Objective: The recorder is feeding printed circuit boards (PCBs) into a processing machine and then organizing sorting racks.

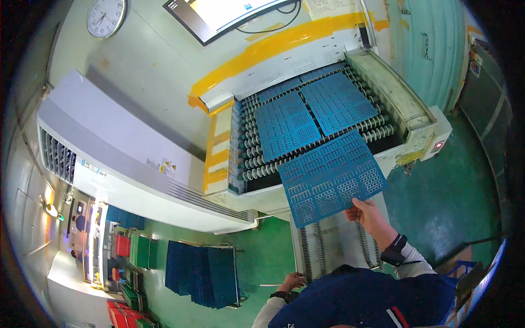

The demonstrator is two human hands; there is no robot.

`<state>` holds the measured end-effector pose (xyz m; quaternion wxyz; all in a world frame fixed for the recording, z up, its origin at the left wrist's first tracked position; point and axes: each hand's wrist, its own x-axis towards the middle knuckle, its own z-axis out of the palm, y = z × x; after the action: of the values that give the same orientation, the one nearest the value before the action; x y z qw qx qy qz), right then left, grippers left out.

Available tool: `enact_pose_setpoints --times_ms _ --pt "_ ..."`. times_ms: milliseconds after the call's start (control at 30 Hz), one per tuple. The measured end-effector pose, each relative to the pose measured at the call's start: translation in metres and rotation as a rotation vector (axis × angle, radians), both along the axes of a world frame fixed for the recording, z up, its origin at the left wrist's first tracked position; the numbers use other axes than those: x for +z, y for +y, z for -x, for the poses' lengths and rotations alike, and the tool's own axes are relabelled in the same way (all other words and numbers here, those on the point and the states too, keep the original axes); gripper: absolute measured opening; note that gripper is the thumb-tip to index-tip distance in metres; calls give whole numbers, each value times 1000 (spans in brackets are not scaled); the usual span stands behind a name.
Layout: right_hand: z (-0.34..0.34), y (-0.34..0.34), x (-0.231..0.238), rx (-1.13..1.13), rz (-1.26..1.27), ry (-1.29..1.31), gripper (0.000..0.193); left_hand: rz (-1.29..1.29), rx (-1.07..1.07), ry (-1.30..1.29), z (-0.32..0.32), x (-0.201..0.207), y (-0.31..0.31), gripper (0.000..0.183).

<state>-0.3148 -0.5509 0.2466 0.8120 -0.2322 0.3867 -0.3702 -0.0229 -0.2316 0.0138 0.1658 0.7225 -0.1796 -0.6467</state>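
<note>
Near the rollers (254, 174), the right hand (370, 216) grasps a panel (333, 177) by its edge, likely sparing its face; I cannot tell the left hand (292, 281)'s grip.

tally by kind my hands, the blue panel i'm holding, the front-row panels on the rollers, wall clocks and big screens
Left hand and right hand: 2
Held blue panel: 1
Front-row panels on rollers: 2
Wall clock: 1
Big screen: 1
Total: 7
</note>
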Motion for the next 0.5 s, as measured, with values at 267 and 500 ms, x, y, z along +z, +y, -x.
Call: enact_pose_setpoints --times_ms 267,500 --pt "-7 -9 1 0 56 -26 30 -12 46 50 -5 -12 7 47" --pt "-11 -18 1 0 61 -11 30 11 44 59 -3 -3 4 44"
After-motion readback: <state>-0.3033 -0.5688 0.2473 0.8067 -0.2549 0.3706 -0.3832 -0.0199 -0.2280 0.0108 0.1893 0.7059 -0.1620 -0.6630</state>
